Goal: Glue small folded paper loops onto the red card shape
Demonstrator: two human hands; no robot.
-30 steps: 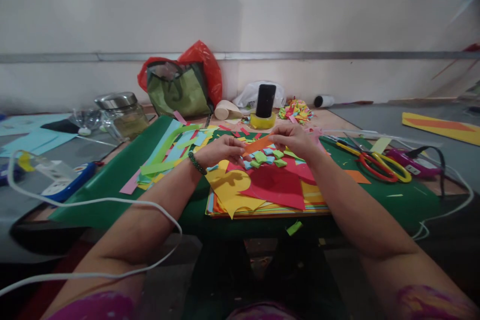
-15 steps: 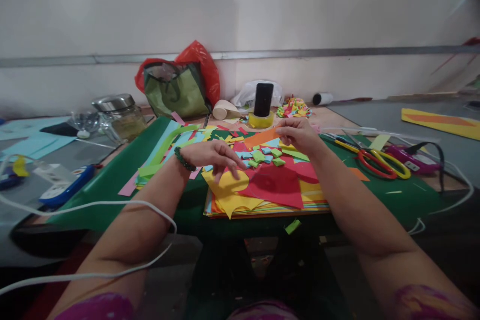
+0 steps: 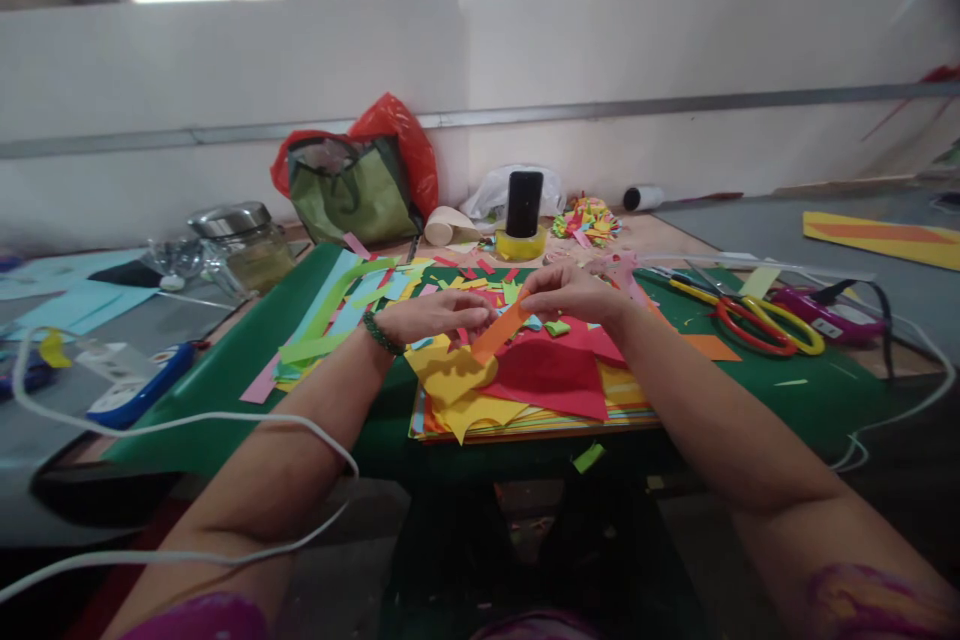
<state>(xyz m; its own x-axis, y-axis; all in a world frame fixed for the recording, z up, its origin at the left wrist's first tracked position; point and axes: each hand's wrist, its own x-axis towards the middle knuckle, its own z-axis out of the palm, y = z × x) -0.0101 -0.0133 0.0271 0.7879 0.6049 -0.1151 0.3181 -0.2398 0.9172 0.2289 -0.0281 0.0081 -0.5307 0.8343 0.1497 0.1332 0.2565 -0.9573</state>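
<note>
My right hand (image 3: pixel 574 294) pinches the upper end of an orange paper strip (image 3: pixel 501 328), which slants down to the left above the paper pile. Close to the strip's left edge is my left hand (image 3: pixel 442 315), with a green bead bracelet (image 3: pixel 381 332) at the wrist. Its fingers are drawn together; what they hold, if anything, is hidden. Beneath the hands lie a red paper sheet (image 3: pixel 551 375) and yellow cut paper (image 3: pixel 457 385) on a stack of coloured sheets. Small folded green and blue paper pieces (image 3: pixel 556 328) show beside the strip, partly covered by my right hand.
Red and yellow scissors (image 3: pixel 757 325) lie on the green sheet (image 3: pixel 810 420) at the right, near a purple device (image 3: pixel 825 315). A phone (image 3: pixel 524 203) stands on yellow tape (image 3: pixel 520 243). A glass jar (image 3: pixel 251 245) stands left. A white cable (image 3: pixel 300 430) crosses my left forearm.
My right hand has moved left and down, tilting the orange paper strip more steeply. My left hand has drawn its fingers in and come beside the strip. The view has tipped slightly up.
</note>
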